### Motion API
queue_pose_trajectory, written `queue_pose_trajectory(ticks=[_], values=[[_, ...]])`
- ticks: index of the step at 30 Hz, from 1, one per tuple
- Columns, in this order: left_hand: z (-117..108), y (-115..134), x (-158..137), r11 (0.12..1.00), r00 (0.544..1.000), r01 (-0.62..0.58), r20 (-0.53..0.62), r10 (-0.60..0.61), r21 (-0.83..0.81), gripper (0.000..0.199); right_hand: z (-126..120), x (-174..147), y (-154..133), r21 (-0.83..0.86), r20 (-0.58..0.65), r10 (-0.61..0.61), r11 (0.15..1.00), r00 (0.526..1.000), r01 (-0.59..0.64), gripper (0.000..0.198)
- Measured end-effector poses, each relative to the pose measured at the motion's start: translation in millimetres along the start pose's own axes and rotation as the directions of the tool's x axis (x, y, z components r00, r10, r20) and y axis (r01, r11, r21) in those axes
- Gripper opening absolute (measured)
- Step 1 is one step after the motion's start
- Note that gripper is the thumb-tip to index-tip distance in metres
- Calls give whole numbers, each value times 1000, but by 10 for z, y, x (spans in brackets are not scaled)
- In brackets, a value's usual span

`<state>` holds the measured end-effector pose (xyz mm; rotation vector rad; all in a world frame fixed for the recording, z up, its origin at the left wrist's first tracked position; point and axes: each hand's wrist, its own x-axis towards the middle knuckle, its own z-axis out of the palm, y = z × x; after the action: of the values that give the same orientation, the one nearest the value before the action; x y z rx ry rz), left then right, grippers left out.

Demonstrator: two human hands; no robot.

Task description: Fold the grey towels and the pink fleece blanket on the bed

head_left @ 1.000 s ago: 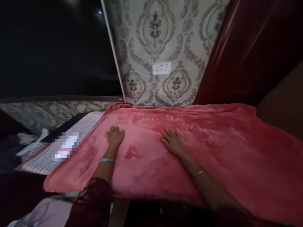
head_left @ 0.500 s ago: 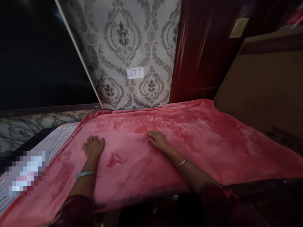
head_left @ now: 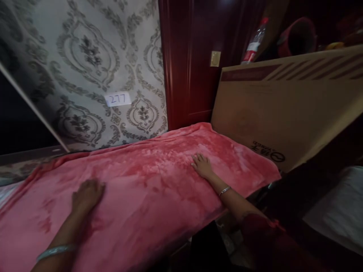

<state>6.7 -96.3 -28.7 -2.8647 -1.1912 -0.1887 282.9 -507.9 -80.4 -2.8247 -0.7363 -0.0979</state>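
A pink plush blanket [head_left: 147, 192] lies spread over a long flat surface, its far edge bunched in low folds along the wall. My left hand [head_left: 88, 193] rests on its left part, somewhat blurred, palm down with the fingers outstretched. Farther right, my right hand [head_left: 202, 165] is laid flat on the blanket with its fingers apart. Neither hand grips the cloth. Darker red patches show in the pile around both hands.
A big cardboard box [head_left: 255, 102] stands at the blanket's right end, with a plastic bottle [head_left: 254, 43] behind it. Patterned wallpaper [head_left: 93, 49] and a dark red wooden panel [head_left: 187, 68] rise at the back. A dark screen [head_left: 22, 113] is at the left.
The view has swung to the right, bringing more of the box and the bottle into sight. My right hand has slid rightward over the blanket, toward the box.
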Motion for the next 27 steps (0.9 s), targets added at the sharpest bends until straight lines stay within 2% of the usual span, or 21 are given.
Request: queue_pose_trajectory(ticks=[2, 4, 7, 9, 11, 13, 16, 19, 23, 27], values=[[16, 538, 71, 982, 979, -185, 85, 187, -29, 58, 19, 4, -20, 15, -16, 8, 1000, 1000, -8, 57], [43, 1115, 101, 950, 944, -305, 112, 311, -71, 59, 36, 4, -49, 41, -31, 6, 999, 999, -4, 56], [130, 1813, 71, 902, 902, -420, 65, 427, -99, 61, 32, 15, -30, 93, -57, -15, 995, 998, 20, 54], [213, 2076, 18, 888, 890, -453, 5, 455, -76, 60, -16, 65, 64, 135, -82, -20, 990, 996, 31, 52], [296, 2184, -34, 883, 884, -468, -47, 466, -41, 59, -116, 168, 250, 179, -123, 19, 984, 992, 3, 48], [357, 2195, -66, 884, 882, -467, -76, 466, -5, 58, -263, 315, 531, 216, -185, 126, 973, 975, -85, 46], [397, 2163, -71, 884, 878, -464, -103, 467, 55, 57, -506, 560, 1047, 263, -277, 340, 926, 899, -270, 52], [406, 2151, -53, 886, 878, -457, -121, 463, 80, 57, -668, 773, 1516, 308, -306, 490, 862, 816, -402, 55], [428, 2151, -31, 887, 882, -448, -105, 459, 109, 59, -718, 1004, 1913, 336, -270, 590, 798, 761, -500, 55], [477, 2141, 5, 892, 890, -437, -88, 447, 114, 60, -684, 1239, 2110, 322, -225, 601, 788, 767, -524, 50]])
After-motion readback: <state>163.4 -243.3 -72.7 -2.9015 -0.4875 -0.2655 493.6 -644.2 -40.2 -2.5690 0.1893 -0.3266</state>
